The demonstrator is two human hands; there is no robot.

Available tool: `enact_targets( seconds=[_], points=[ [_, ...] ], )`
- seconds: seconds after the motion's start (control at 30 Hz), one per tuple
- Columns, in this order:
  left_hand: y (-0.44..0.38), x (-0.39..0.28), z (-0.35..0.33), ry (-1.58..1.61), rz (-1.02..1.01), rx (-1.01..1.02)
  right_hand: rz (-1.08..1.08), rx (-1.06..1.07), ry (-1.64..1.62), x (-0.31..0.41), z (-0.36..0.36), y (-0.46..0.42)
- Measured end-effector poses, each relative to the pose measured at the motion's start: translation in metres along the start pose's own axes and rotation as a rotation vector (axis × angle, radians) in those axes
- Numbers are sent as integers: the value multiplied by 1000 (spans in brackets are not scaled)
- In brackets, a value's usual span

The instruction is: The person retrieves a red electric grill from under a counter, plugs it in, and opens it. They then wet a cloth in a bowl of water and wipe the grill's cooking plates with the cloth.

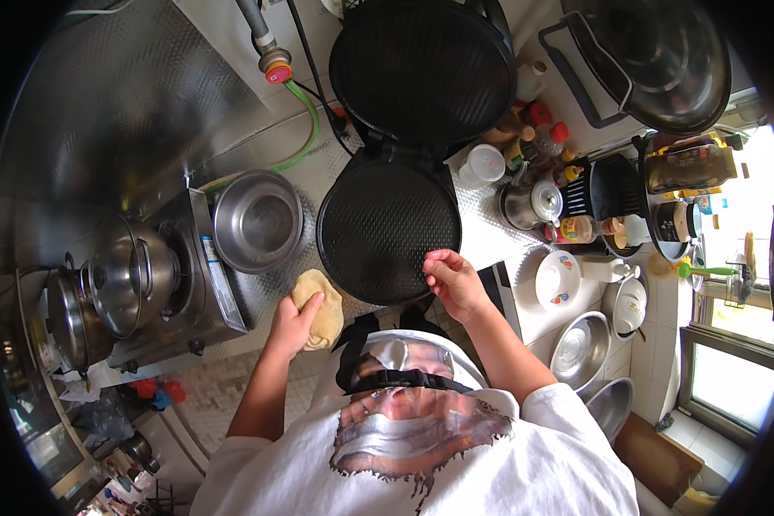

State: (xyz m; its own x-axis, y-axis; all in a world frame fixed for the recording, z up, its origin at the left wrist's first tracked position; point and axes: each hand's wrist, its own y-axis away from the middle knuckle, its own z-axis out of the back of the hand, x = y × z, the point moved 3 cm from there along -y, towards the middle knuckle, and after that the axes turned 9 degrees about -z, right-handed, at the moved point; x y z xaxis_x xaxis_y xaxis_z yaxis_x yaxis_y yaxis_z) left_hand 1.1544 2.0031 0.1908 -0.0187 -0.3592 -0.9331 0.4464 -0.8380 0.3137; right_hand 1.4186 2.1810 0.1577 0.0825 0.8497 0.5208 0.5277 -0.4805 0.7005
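Note:
My left hand (295,322) grips a folded round of pale flatbread or dough (322,309), thumb on top, at the near left of an electric griddle. The griddle's round dark lower plate (390,226) has a dimpled surface with nothing lying on it, and its black lid (422,71) stands raised behind. My right hand (451,280) is over the plate's near right edge, fingers curled and thumb close to the fingertips. Whether it pinches something small cannot be told.
A steel basin (258,221) stands left of the griddle, beside a gas stove (200,277) with a glass-lidded pot (129,277). To the right are a plastic tub (482,166), a steel kettle (535,203), bottles, a flowered bowl (557,279) and a large metal bowl (580,350).

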Motion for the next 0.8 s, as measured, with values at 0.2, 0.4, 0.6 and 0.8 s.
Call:
enact_targets(
  seconds=[0.2, 0.4, 0.6, 0.8],
  points=[
    [-3, 2, -5, -4, -44, 3, -91, 93, 61, 9, -25, 14],
    [-11, -4, -19, 32, -93, 63, -35, 318, 458, 11, -56, 27],
    [-16, -24, -65, 326, -145, 309, 360, 324, 900, 8, -85, 33],
    [-15, -51, -71, 580, -72, 420, 469, 177, 848, 17, -93, 42]
  ],
)
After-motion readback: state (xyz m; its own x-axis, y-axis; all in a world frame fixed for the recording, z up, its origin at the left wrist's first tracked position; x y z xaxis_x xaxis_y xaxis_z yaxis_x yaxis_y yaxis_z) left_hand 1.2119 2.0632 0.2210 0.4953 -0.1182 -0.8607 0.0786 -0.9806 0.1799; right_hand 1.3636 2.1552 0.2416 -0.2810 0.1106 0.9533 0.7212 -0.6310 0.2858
